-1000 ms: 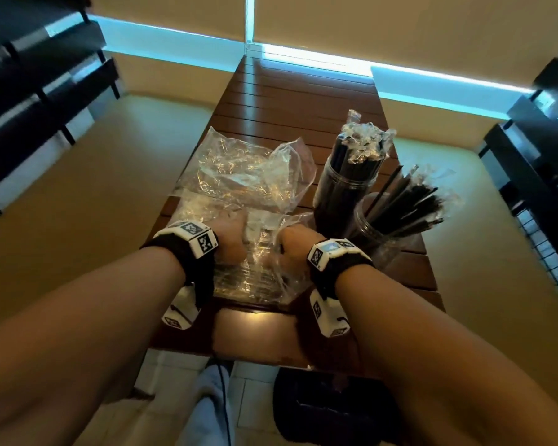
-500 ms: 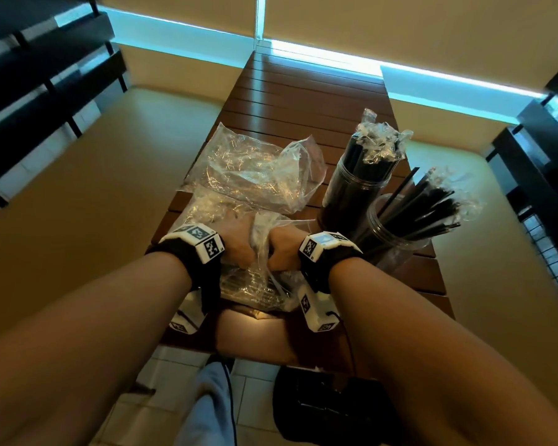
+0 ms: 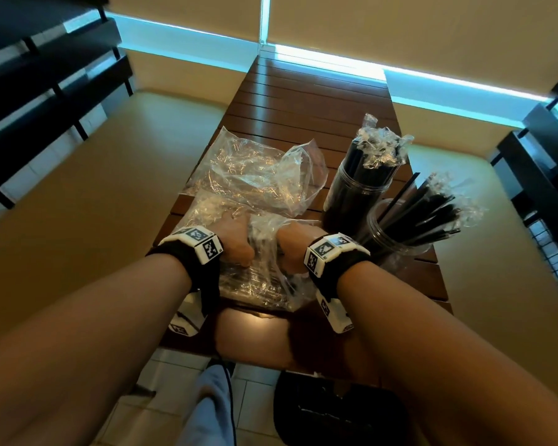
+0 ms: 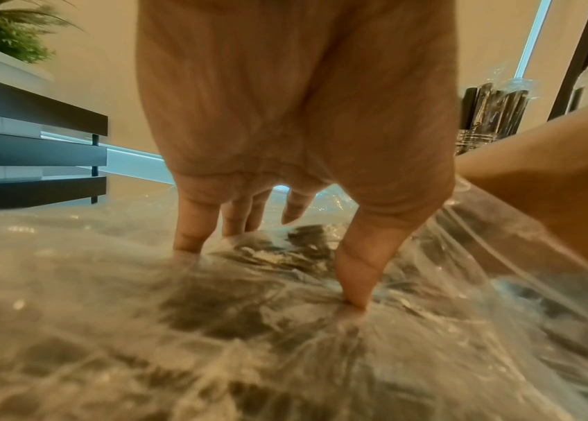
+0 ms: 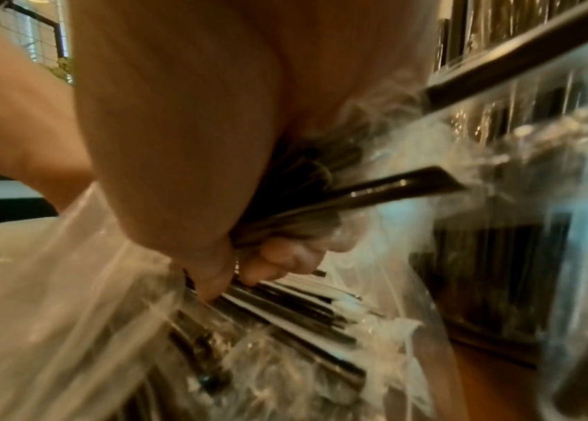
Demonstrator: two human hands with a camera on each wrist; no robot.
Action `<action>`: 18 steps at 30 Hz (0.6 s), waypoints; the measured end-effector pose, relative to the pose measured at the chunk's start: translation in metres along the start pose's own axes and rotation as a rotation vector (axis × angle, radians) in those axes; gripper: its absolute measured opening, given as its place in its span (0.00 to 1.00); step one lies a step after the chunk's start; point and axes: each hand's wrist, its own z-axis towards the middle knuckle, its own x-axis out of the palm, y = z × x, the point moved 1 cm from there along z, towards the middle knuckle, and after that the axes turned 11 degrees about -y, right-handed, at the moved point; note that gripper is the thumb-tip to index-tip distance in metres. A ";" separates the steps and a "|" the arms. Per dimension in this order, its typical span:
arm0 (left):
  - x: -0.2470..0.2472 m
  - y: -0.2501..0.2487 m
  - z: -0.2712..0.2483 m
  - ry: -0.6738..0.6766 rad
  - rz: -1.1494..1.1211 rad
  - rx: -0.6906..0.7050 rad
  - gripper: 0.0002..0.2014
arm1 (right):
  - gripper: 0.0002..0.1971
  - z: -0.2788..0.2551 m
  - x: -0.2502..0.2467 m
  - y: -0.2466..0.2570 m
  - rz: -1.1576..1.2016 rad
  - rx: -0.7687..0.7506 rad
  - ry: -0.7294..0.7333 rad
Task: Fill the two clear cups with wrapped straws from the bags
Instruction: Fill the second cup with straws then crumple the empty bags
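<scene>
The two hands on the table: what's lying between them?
Crinkled clear plastic of the straw bag bunches between the left hand and right hand, seen in the head view.

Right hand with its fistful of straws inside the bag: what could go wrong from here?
1. The right hand grips a loose bundle of wrapped straws whose ends splay; some may slip out as it leaves the near bag.
2. The near cup stands close beside that wrist, its straws leaning outward; a lifting arm could tip it.
3. The left hand only presses on the bag with its fingertips, so the film may drag along.
</scene>
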 end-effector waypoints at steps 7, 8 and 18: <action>-0.001 -0.004 0.005 0.013 -0.002 -0.034 0.51 | 0.10 -0.019 -0.044 -0.019 -0.328 0.022 -0.057; -0.001 -0.005 0.004 0.016 -0.003 -0.043 0.51 | 0.08 -0.024 -0.055 -0.019 -0.374 0.020 -0.074; -0.013 -0.022 -0.018 -0.079 0.150 0.024 0.07 | 0.05 -0.091 -0.190 -0.010 -0.717 0.040 -0.113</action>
